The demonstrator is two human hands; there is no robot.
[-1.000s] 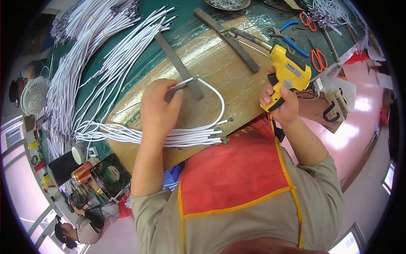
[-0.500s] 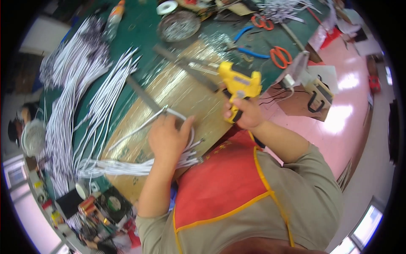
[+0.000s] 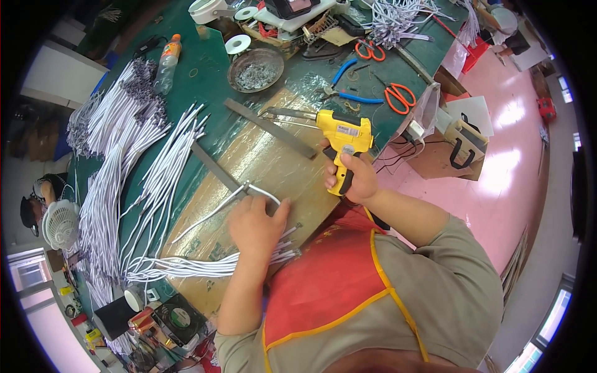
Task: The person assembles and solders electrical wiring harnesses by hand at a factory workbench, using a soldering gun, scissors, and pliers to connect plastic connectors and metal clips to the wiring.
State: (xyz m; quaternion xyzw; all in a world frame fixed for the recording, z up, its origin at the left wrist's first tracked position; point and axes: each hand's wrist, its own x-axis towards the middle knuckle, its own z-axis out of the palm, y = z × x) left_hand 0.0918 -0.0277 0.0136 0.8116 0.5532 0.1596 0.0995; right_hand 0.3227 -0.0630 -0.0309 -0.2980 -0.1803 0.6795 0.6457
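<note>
My left hand (image 3: 255, 227) lies palm down on a brown board, its fingers curled onto a white cord (image 3: 267, 194) and the thumb apart. The cord bends across a flat metal strip (image 3: 214, 163), with a small metallic end by my fingertips. In my right hand (image 3: 357, 177) is the grip of a yellow soldering gun (image 3: 346, 132). The gun's long metal nose points left, over the far end of a second metal strip (image 3: 270, 128), away from the cord. A bunch of white cords (image 3: 186, 268) passes under my left forearm.
Big white cord bundles (image 3: 102, 193) lie left, near a bottle (image 3: 166, 65). Beyond the board (image 3: 289, 168) are a round metal dish (image 3: 255, 69), blue-handled pliers (image 3: 348, 84) and orange-handled scissors (image 3: 399, 98). A paper bag (image 3: 463, 146) stands at right, a fan (image 3: 60, 225) at far left.
The view has shifted, so the table sits lower in it and looks sharper. My left hand stays on the cord; my right still holds the soldering gun.
</note>
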